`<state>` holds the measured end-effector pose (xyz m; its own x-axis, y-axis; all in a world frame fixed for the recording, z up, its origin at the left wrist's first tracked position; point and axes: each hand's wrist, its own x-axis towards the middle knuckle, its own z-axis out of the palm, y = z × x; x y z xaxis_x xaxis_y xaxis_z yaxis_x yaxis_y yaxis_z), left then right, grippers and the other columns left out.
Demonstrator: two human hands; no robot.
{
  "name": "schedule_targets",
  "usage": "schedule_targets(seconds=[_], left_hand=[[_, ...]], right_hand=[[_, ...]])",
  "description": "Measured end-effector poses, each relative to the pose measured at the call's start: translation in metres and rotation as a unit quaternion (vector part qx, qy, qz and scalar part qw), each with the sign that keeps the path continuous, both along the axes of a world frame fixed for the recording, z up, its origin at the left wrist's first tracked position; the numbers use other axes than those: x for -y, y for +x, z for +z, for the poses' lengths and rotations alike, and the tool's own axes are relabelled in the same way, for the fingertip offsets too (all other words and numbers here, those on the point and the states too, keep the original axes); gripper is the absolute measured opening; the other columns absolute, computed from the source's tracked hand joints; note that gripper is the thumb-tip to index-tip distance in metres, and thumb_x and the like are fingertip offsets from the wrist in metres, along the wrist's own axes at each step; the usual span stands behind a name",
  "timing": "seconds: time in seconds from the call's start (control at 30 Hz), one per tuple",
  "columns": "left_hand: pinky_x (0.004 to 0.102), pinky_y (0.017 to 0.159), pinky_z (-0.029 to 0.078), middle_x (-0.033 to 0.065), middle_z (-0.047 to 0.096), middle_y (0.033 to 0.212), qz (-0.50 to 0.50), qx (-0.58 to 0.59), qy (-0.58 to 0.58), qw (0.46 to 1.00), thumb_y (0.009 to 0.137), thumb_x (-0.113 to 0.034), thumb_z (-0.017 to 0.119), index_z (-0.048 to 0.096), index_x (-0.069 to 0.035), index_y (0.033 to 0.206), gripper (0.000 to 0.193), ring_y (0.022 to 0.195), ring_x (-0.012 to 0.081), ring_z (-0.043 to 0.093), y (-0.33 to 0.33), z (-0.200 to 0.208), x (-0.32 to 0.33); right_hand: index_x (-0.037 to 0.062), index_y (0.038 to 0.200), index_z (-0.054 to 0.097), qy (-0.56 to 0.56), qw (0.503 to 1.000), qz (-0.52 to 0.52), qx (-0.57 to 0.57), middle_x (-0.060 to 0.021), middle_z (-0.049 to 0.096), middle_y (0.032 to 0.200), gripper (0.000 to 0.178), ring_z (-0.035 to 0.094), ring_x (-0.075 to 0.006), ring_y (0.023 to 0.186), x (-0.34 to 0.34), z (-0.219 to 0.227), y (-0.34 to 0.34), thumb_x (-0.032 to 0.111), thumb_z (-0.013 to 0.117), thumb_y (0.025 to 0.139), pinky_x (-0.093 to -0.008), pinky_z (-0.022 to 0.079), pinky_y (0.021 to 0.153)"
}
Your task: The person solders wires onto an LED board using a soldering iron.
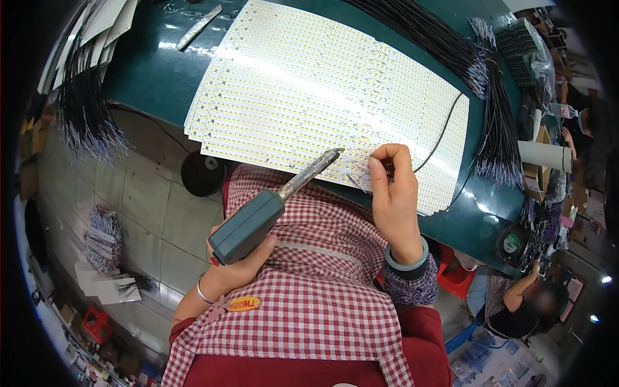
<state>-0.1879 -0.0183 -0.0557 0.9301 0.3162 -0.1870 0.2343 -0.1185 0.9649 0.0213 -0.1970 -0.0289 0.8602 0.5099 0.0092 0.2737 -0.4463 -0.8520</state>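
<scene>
My left hand (pixel 248 261) is wrapped round the dark green handle of a soldering gun (pixel 250 224). Its long metal barrel points up and to the right, and the tip lies over the near edge of a stack of white LED boards (pixel 277 84). Just right of the tip, my right hand (pixel 396 203) has thumb and forefinger pinched on a thin black wire (pixel 443 129). The wire curves away across the boards. Some thin pale wire ends (pixel 358 182) show beside my fingers; whether they touch the tip is too small to tell.
Bundles of black wires (pixel 425 32) lie along the far right of the green table (pixel 155 71); another bundle (pixel 90 122) hangs off its left side. A solder spool (pixel 510 242) sits at the right edge. A person (pixel 525 300) sits beyond, and a red stool (pixel 97 322) stands lower left.
</scene>
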Motion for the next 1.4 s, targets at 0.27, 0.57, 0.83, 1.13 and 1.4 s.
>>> schedule_targets(seconds=[0.27,0.57,0.83,1.13,1.4], left_hand=[[0.026,0.069,0.05,0.0066,0.068,0.092,0.029,0.039,0.042,0.998,0.082,-0.009,0.073,0.066,0.0,0.104,0.024,0.078,0.0143,0.064,0.003,-0.003,0.006],[0.026,0.07,0.05,0.0071,0.067,0.095,0.005,0.044,0.07,0.997,0.082,-0.007,0.072,0.065,0.0,0.105,0.025,0.08,0.0145,0.064,0.0,-0.006,0.004],[0.0283,0.06,0.051,0.0085,0.07,0.081,0.058,0.063,0.088,0.992,0.075,-0.006,0.075,0.07,-0.001,0.089,0.016,0.067,0.0191,0.067,0.008,-0.001,0.007],[0.0264,0.053,0.049,0.0101,0.067,0.079,0.033,0.091,0.071,0.993,0.073,-0.005,0.074,0.068,0.002,0.091,0.02,0.062,0.0184,0.064,0.016,0.003,0.005],[0.0264,0.047,0.044,0.0092,0.061,0.074,0.007,0.106,0.096,0.99,0.072,-0.003,0.073,0.067,0.003,0.09,0.02,0.054,0.0166,0.059,0.015,-0.004,0.004]], right_hand=[[-0.0013,0.095,0.06,-0.061,0.977,0.204,-0.009,-0.0095,0.053,0.091,0.012,0.057,-0.0214,0.083,0.012,0.021,0.029,-0.004,0.061,0.083,-0.0295,0.046,0.071],[-0.0011,0.092,0.055,-0.105,0.952,0.259,0.122,-0.0109,0.051,0.094,0.015,0.056,-0.024,0.08,0.011,0.019,0.034,-0.004,0.064,0.08,-0.0311,0.047,0.07],[-0.0011,0.088,0.053,-0.036,0.991,0.108,0.07,-0.0116,0.05,0.092,0.014,0.055,-0.0226,0.077,0.001,0.003,0.015,-0.004,0.063,0.08,-0.0308,0.046,0.067],[-0.0009,0.081,0.055,-0.018,0.987,0.068,0.148,-0.0129,0.051,0.088,0.015,0.056,-0.0258,0.076,-0.004,-0.006,0.01,-0.006,0.068,0.074,-0.0337,0.048,0.062],[-0.0004,0.08,0.055,-0.026,0.984,0.071,0.164,-0.0129,0.052,0.087,0.017,0.055,-0.0274,0.077,-0.003,-0.009,0.011,-0.007,0.068,0.071,-0.0354,0.046,0.062]])
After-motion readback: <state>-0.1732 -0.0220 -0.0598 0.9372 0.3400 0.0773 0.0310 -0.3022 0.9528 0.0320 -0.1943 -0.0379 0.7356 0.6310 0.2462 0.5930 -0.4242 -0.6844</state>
